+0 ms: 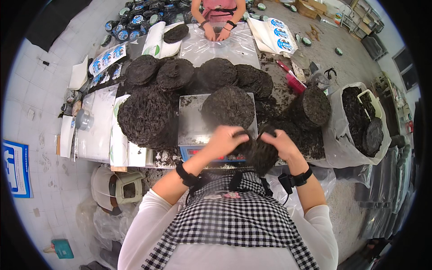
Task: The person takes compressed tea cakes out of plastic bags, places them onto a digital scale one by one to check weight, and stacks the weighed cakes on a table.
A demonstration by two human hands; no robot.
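My left hand [229, 139] pinches a dark piece of what looks like dried seaweed over the front right corner of a digital scale [193, 133]. Just to its right, my right hand [280, 143] grips the same dark seaweed [263, 155], blurred and hanging down at the table's front edge. Whether it is one piece or two torn parts, I cannot tell. A round seaweed cake [228, 107] lies on the scale's metal pan. Red digits glow on the blue front panel, partly hidden by my left forearm.
A tall stack of seaweed cakes [145, 116] stands left of the scale, with more stacks [175, 73] behind it. At right are another stack [315, 106], a pink brush [296, 82] and a white sack of seaweed [337, 135]. Across the table, a co-worker's hands [216, 33] press into a clear round container.
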